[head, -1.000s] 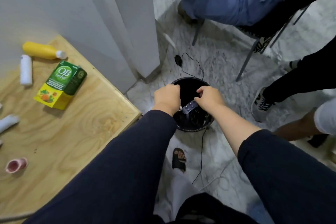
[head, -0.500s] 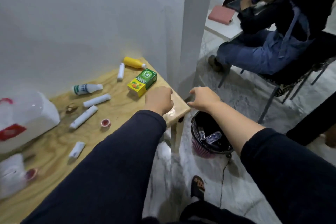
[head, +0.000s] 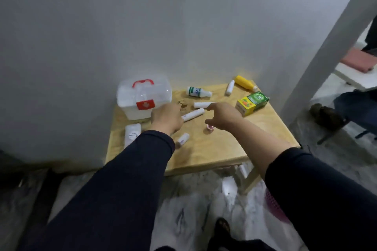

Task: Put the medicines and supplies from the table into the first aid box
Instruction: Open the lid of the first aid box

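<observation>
Both hands had come back from the bin on the floor to over the wooden table (head: 214, 149), w/ nothing in them. Left hand (head: 166, 117) was loosely curled, empty, just in front of the first aid box (head: 142, 96), which sat closed at the table's back-left by the wall. Right hand (head: 223, 116) was spread open above a white tube (head: 192, 114) and a small pink cap (head: 210, 127). Yellow bottle (head: 244, 83), green-yellow carton (head: 252, 103), green-label bottle (head: 197, 91) etc. lay loose, so packing prob. hadn't begun; lid needs opening first.
</observation>
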